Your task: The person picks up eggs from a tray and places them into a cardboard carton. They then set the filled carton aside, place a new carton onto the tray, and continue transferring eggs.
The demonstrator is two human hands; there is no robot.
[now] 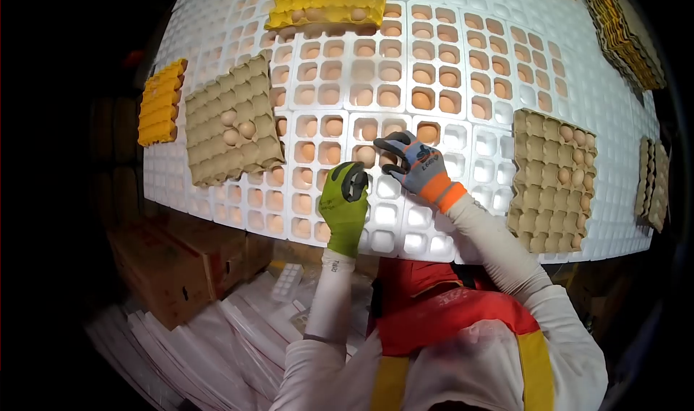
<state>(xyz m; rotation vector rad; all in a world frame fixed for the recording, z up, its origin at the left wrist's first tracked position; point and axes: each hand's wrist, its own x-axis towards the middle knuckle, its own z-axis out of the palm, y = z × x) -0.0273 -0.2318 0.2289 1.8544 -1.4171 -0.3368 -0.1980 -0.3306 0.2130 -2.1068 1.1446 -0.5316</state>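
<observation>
My left hand (344, 207), in a green glove with dark fingertips, hovers above the near part of the white foam egg trays. Its fingers curl in towards the thumb, and whether anything is inside them I cannot make out. To its right is my right hand (421, 167), in a grey and orange glove. Its dark fingers reach left with a gap between them, over the tray cells. A brown egg (364, 156) rests in a cell between the two hands. Another brown egg (427, 133) sits in a cell just beyond my right hand.
Left lies a grey pulp tray (210, 133) with three eggs; right, another pulp tray (533, 194) with several eggs. A yellow tray (325, 2) with eggs lies at the back. Stacked trays (625, 35) stand far right. Below the table edge are cardboard boxes (173, 266).
</observation>
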